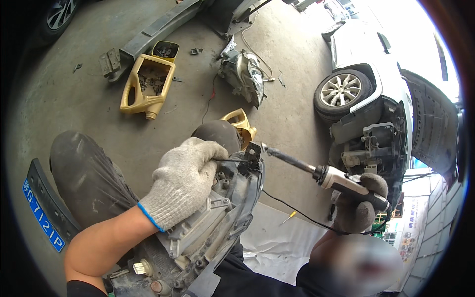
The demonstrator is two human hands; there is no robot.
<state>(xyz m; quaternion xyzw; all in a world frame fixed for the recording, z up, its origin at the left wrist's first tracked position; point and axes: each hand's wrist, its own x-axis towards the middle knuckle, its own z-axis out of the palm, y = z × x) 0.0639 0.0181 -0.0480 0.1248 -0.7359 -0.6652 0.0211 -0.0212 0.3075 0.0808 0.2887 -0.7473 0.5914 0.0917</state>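
Observation:
A dusty headlight housing (198,237) lies across my lap, its back side up. My left hand (185,175), in a knitted white-grey glove with a blue cuff edge, is closed on a thin dark rod (230,160). The rod reaches to a black mounting tab (253,154) at the housing's far end. My right hand (358,205), in a grey-fingered glove, grips a corded hot-air welder (341,181) with a white and dark handle. Its long metal nozzle points left, with the tip just right of the tab and apart from it. A blurred patch covers part of my right forearm.
Cut-open gold jugs (163,81) holding small parts stand on the floor. Beyond lie another headlight (246,74) and a long bumper beam (158,29). A white car (368,74) with its front stripped stands right. A black trim strip (44,208) with a blue plate lies left.

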